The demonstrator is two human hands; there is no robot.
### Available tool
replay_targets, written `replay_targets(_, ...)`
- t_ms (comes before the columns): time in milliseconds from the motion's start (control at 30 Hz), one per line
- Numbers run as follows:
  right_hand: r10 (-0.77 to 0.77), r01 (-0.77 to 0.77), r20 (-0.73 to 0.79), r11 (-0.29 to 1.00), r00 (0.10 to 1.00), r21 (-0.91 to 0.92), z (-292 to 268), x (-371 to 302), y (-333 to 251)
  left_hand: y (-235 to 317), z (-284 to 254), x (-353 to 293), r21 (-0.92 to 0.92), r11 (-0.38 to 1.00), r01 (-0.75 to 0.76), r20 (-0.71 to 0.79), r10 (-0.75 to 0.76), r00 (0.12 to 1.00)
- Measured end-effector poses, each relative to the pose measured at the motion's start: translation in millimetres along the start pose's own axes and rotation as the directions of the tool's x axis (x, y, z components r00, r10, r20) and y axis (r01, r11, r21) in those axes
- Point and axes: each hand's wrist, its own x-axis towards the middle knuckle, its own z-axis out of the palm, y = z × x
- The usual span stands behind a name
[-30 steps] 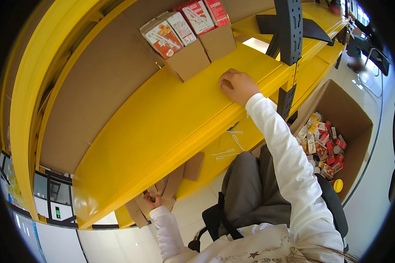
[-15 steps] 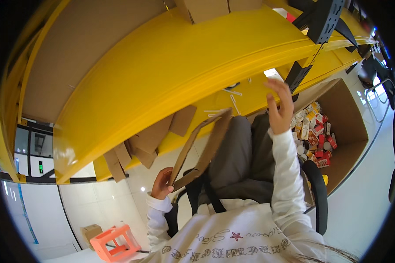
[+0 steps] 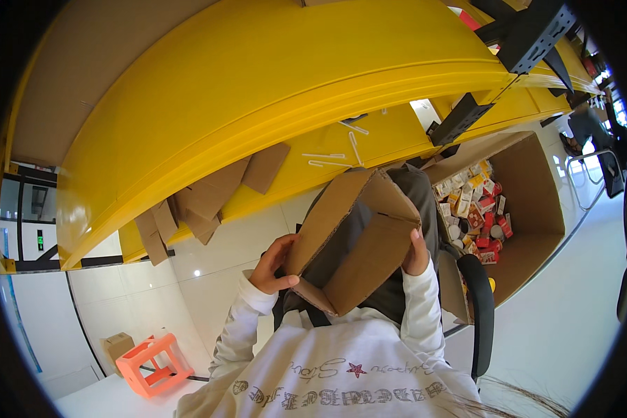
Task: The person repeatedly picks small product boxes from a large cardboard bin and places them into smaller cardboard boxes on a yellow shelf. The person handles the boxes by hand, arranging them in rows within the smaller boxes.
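An open-ended cardboard carton, opened out into a four-sided frame, rests over my lap, and my trousers show through it. My left hand grips its lower left corner, thumb on the near edge and fingers behind the left panel. At the right corner, my right hand holds the carton's edge, its fingers partly hidden by the panel. Right of my legs stands a large cardboard box holding a heap of small red, white and yellow packages.
A yellow shelf curves across in front of me. Below it, several white hooks and flat cardboard pieces lie on a lower yellow shelf. A black chair armrest is at my right. An orange stool stands at the lower left.
My right hand has come down from beside the shelf post onto the carton. The carton, narrow and tilted before, has spread wider and turned over my lap.
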Motion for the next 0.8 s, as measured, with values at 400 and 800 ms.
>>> replay_targets(400, -0.203, 0.205, 0.024, 0.972, 0.979, -0.114, 61.6, -14.4, -34.2, 5.3, 28.6, 12.6, -0.095, 0.990, -0.109, -0.005, 0.109, 0.994)
replay_targets(800, -0.611, 0.512, -0.091, 0.727, 0.786, -0.457, 87.7, -20.4, -110.5, 49.2, 52.1, 9.4, -0.359, 0.931, -0.063, 0.059, 0.090, 0.994)
